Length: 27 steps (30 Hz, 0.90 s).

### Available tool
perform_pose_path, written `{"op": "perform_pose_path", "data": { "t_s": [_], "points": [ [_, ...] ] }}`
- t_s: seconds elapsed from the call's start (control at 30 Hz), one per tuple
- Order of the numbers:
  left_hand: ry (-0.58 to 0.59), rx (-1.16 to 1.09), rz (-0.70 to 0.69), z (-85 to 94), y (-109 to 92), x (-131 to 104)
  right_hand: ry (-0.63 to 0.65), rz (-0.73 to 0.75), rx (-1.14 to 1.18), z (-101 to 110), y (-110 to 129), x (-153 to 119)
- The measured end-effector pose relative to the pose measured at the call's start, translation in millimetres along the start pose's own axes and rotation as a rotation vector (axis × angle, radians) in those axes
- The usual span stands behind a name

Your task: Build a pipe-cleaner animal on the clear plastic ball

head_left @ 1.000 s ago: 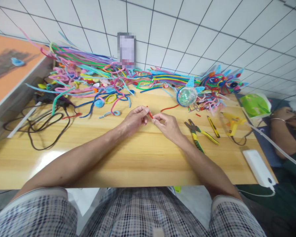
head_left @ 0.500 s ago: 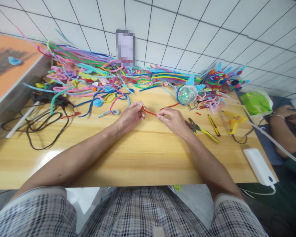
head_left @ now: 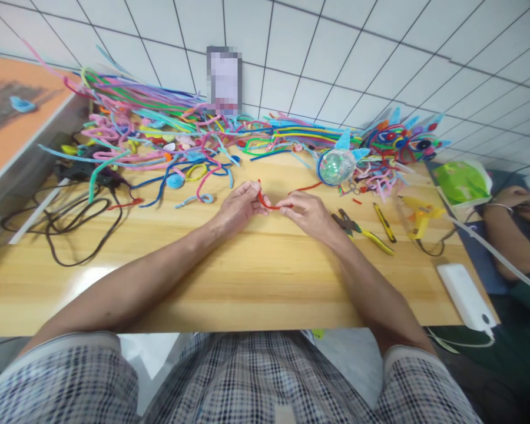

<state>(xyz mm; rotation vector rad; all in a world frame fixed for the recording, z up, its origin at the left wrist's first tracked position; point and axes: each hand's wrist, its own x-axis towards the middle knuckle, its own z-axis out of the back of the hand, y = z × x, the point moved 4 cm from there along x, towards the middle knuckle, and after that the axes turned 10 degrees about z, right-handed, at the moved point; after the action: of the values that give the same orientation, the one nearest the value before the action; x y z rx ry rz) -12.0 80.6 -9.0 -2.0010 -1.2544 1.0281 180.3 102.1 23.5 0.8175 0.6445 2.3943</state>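
A red pipe cleaner (head_left: 271, 206) runs between my two hands above the middle of the wooden table (head_left: 256, 271). My left hand (head_left: 242, 203) pinches one part of it, and a short tip sticks up past the fingers. On the other side, my right hand (head_left: 307, 212) grips it between thumb and fingertips; the strand bends in a curve between the hands. Just behind the right hand, a red length (head_left: 307, 188) reaches toward a clear dome with light blue horns (head_left: 335, 168). Whether it joins the held strand is hidden.
Pliers (head_left: 364, 232), a yellow cutter (head_left: 384, 222), a yellow glue gun (head_left: 421, 221) and a white power bank (head_left: 466, 297) lie to the right. Many coloured pipe cleaners (head_left: 145, 100) pile along the back. Black cable (head_left: 79, 229) coils at left. Another person's arm (head_left: 512, 235) shows far right.
The red pipe cleaner has gone from nearly straight to a sharper bend at my left fingers. My hands have stayed in nearly the same place.
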Motion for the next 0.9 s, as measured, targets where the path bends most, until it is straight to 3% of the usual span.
{"op": "perform_pose_path", "data": {
  "t_s": [0.2,0.5,0.73,0.9],
  "points": [
    [0.015,0.060,-0.016,-1.9,2,-1,-0.008,-0.075,0.093,1,5,1],
    [-0.044,0.075,-0.082,-2.8,-6,-3,-0.287,-0.425,0.732,-18,-19,-4],
    [-0.076,0.170,-0.178,4.2,-2,0,-0.450,-0.546,1.182,-28,-14,-4],
    [0.001,0.248,-0.203,3.9,2,0,-0.525,-0.563,1.263,-26,-18,-4]
  ]
}}
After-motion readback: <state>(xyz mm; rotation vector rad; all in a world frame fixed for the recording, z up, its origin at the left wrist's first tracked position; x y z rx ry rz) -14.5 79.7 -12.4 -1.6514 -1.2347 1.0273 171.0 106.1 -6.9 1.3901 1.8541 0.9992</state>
